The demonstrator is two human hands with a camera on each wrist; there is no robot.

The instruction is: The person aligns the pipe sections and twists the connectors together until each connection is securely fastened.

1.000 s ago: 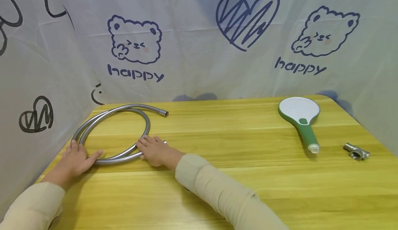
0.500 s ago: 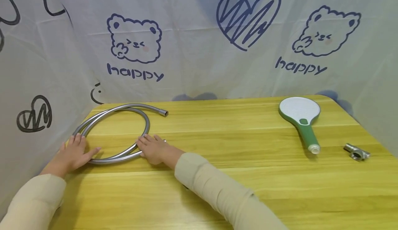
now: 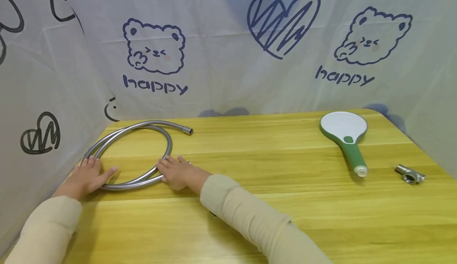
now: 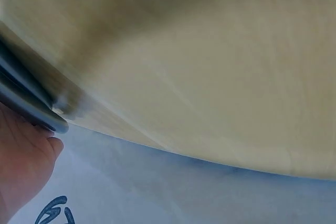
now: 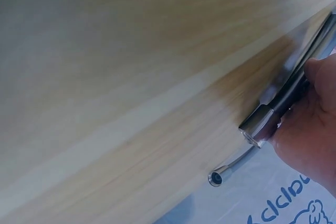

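A grey metallic shower hose (image 3: 169, 137) lies in a loose coil at the table's left side. My left hand (image 3: 85, 178) rests on the coil's left side, fingers straight and thumb spread; in the left wrist view its palm lies against the hose (image 4: 31, 106). Across the coil's right side, my right hand (image 3: 176, 172) lies over the strands with fingers extended. Just past that hand, one end fitting (image 5: 258, 124) sticks out, mostly hidden in the head view. The other end fitting (image 3: 187, 130) points right at the back of the coil.
A green and white hand shower (image 3: 350, 137) lies at the back right, handle toward the front. Nearer the right edge is a small chrome bracket (image 3: 409, 174). White cloth walls (image 3: 217, 69) with drawings enclose the wooden table (image 3: 257, 153).
My left hand has shifted slightly along the coil's left side, and the strands there sit a little differently. The right hand has stayed in place.
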